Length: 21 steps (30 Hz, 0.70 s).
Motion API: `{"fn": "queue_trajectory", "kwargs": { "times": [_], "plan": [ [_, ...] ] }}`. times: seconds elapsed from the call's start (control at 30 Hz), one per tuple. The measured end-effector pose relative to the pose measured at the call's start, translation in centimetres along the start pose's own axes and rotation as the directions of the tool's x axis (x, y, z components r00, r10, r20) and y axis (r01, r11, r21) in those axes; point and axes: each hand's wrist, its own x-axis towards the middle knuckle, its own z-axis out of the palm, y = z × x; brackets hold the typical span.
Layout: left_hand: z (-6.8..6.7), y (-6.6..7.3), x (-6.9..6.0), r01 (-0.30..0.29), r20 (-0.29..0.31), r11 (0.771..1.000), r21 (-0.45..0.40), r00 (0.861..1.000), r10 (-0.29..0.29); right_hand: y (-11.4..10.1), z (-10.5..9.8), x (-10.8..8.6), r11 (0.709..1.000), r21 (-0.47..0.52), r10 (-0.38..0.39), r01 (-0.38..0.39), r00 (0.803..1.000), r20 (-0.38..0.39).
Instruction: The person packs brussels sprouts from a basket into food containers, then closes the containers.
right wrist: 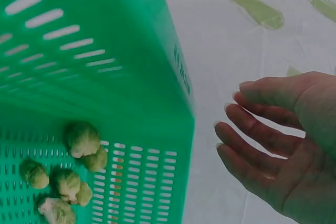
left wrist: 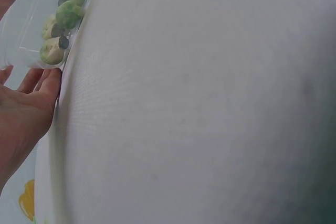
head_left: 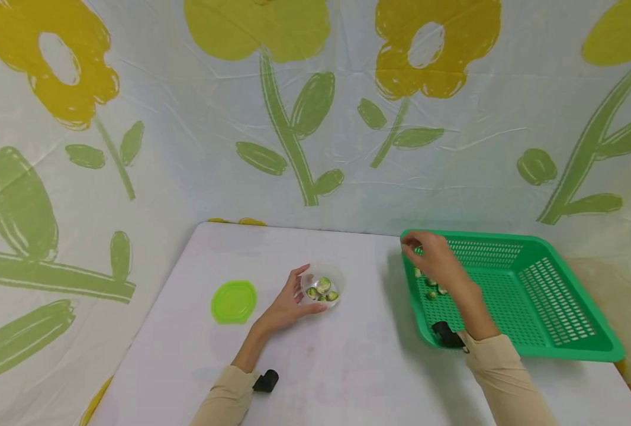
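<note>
A clear round container (head_left: 338, 277) with several Brussels sprouts (head_left: 323, 285) stands on the white table. My left hand (head_left: 286, 307) holds its left side, fingers and thumb spread round the wall; the left wrist view shows the hand (left wrist: 29, 106) beside the container (left wrist: 31, 30) and the sprouts (left wrist: 68, 14) inside. Over the left rim of the green basket (head_left: 539, 349) is my right hand (head_left: 434, 258), fingers loosely bent. In the right wrist view that hand (right wrist: 278, 135) has nothing between its fingers, and several sprouts (right wrist: 68, 183) lie in the basket (right wrist: 121, 98).
A bright green lid (head_left: 234, 302) lies on the table (head_left: 347, 367) left of the container. Behind the table hangs a white cloth (head_left: 198, 118) printed with yellow flowers and green leaves. The basket takes up the right side of the table.
</note>
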Motion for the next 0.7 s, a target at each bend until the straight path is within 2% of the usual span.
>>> {"fn": "queue_trajectory", "kwargs": {
  "times": [0.37, 0.53, 0.7],
  "plan": [
    [0.0, -0.1, -0.1, -0.014, 0.002, 1.0, -0.008, 1.0, 0.014, 2.9, -1.0, -0.4, 0.999, -0.049, 0.021, -0.02, 1.0, 0.016],
    [0.0, 0.0, 0.0, -0.013, 0.003, 1.0, -0.006, 1.0, 0.013, 4.0, -1.4, -0.5, 0.995, -0.058, 0.082, -0.077, 0.994, 0.079],
    [-0.1, 0.2, 0.0, -0.006, 0.01, 1.0, 0.0, 1.0, 0.006, 5.1, -1.7, -0.7, 0.988, -0.085, 0.138, -0.126, 0.978, 0.159]
  ]
}}
